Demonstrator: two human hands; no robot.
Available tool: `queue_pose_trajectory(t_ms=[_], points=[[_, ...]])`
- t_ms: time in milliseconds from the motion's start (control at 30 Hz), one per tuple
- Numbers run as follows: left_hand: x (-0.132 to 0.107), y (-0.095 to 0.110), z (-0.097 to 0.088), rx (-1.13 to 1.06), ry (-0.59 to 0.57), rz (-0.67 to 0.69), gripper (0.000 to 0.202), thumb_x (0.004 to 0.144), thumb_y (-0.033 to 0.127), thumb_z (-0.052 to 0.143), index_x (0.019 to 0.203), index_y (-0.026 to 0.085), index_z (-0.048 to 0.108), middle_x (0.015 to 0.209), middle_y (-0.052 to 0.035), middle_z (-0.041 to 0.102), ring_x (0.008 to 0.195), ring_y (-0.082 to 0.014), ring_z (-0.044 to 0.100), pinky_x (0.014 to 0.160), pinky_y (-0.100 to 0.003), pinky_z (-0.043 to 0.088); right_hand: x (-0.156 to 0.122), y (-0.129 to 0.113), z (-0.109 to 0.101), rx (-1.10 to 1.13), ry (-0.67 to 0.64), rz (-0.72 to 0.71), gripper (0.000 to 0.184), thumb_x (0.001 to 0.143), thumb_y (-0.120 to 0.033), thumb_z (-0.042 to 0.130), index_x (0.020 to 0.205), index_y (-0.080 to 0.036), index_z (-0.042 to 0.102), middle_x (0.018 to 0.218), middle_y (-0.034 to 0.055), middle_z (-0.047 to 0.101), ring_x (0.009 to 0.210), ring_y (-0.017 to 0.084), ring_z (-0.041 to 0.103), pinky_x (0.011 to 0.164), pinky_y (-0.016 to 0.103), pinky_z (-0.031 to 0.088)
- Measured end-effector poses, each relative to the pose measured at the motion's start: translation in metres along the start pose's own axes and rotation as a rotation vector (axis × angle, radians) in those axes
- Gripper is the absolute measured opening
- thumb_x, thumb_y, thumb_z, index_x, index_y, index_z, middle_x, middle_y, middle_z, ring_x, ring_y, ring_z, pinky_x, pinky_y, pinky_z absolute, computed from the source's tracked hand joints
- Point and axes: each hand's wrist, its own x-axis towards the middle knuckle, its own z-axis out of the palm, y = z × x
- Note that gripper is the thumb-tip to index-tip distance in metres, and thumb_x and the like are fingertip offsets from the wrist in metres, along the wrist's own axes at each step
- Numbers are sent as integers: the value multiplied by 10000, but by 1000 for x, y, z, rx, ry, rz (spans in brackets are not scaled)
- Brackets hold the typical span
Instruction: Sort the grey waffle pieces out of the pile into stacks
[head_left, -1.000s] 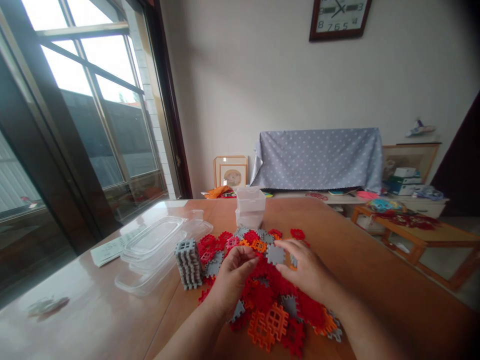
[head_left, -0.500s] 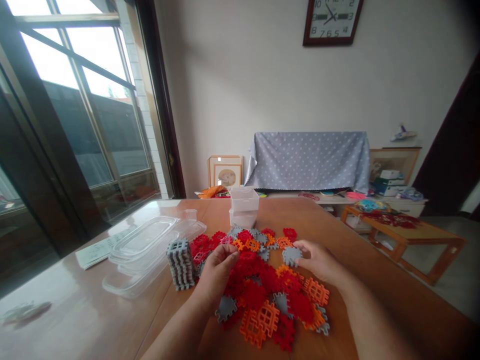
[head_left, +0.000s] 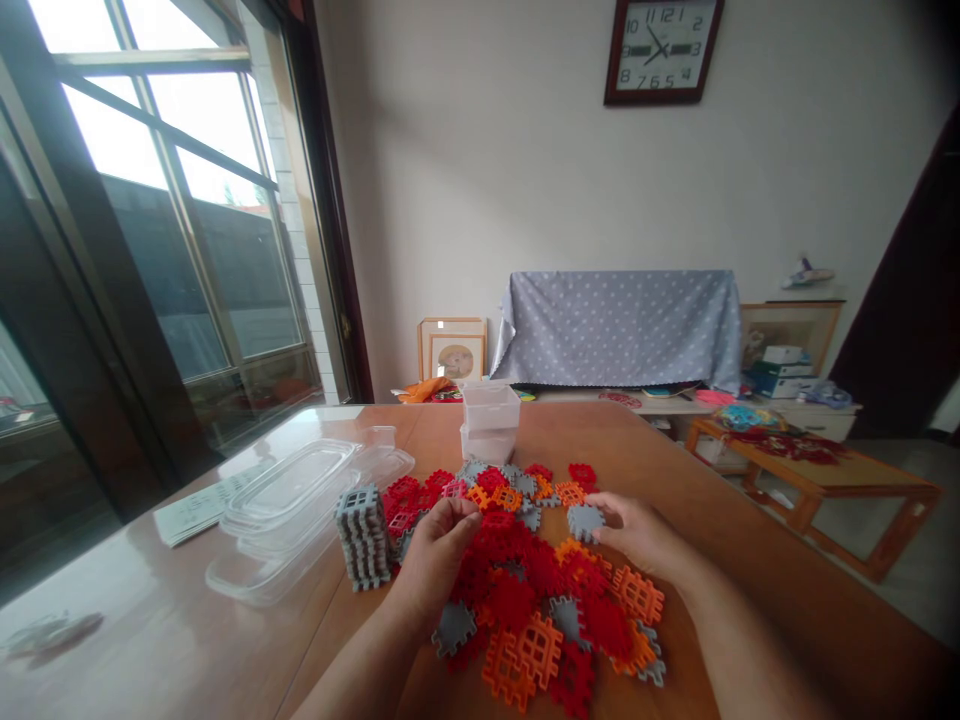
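Observation:
My right hand (head_left: 631, 530) pinches a grey interlocking plastic tile (head_left: 583, 522) by its right edge, at the right side of a heap. My left hand (head_left: 441, 540) is closed in a pinch over the heap's left part; whatever its fingertips may hold is hidden. The heap mixes red tiles (head_left: 511, 598), orange tiles (head_left: 538, 648) and grey tiles (head_left: 454, 626), some solid, others with window-like openings. Left of my left hand stands a tall stack of grey tiles (head_left: 363, 540), topped by one with a window grid.
Clear plastic lids (head_left: 289, 480) lie on the wooden table (head_left: 300, 640) at the left, beside a paper booklet (head_left: 196, 512). Behind the heap, clear containers (head_left: 490, 420) stand stacked. A small clear packet (head_left: 52, 630) rests near the left edge. A low wooden table (head_left: 847, 480) stands right.
The view has tipped slightly upward, so everything sits a little lower. Both hands keep nearly the same places, and the grey tile remains in my right hand.

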Motion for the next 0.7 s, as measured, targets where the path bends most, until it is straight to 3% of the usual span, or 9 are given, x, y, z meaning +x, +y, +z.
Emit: queue_pose_trajectory(t_ms=[500, 700], points=[[1, 3, -1, 27, 10, 33, 258, 812, 388, 732, 847, 184, 579, 756, 32, 555, 701, -118, 445, 672, -236, 354, 2, 8, 3, 16, 106, 10, 585, 731, -338, 752, 1301, -238, 666, 1272, 103, 727, 1216, 317, 655, 1081, 474, 469], [6, 0, -4, 79, -19, 80, 277, 821, 423, 723, 841, 180, 592, 760, 26, 552, 698, -123, 454, 665, -239, 356, 1, 5, 3, -57, 72, 19, 561, 743, -284, 719, 1301, -241, 671, 1250, 90, 739, 1207, 291, 660, 1071, 433, 478]])
